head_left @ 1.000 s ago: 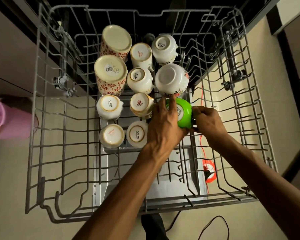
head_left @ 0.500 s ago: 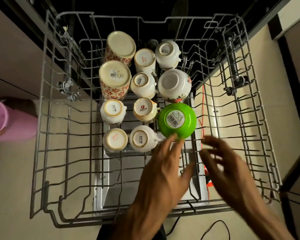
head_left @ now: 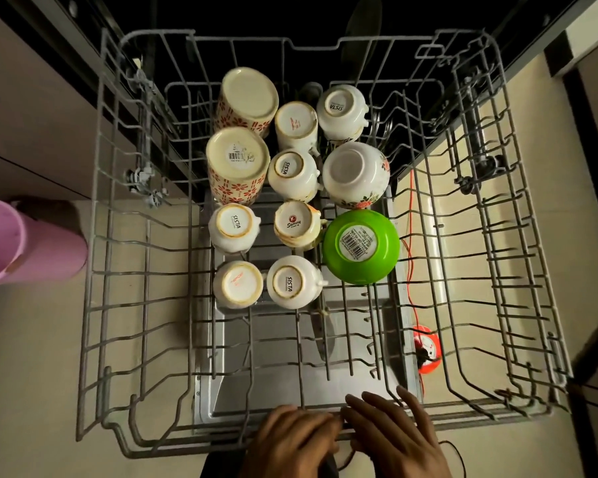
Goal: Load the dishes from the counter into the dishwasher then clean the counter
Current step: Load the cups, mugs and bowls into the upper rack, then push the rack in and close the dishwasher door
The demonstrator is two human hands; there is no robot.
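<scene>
Your hands pulled back off the green bowl (head_left: 360, 247) since a second ago, so now it sits upside down alone in the dishwasher rack (head_left: 97, 305), at 3 o'clock of the upturned cups (head_left: 293, 281), just below the white floral bowl (head_left: 355, 174). Left hand (head_left: 292, 439) and right hand (head_left: 396, 434) rest loose, fingers relaxed, over the rack's front rail at 6 o'clock. Pink bin (head_left: 25, 241) at 9, orange cord reel (head_left: 427, 350) showing through the wires at 4.
</scene>
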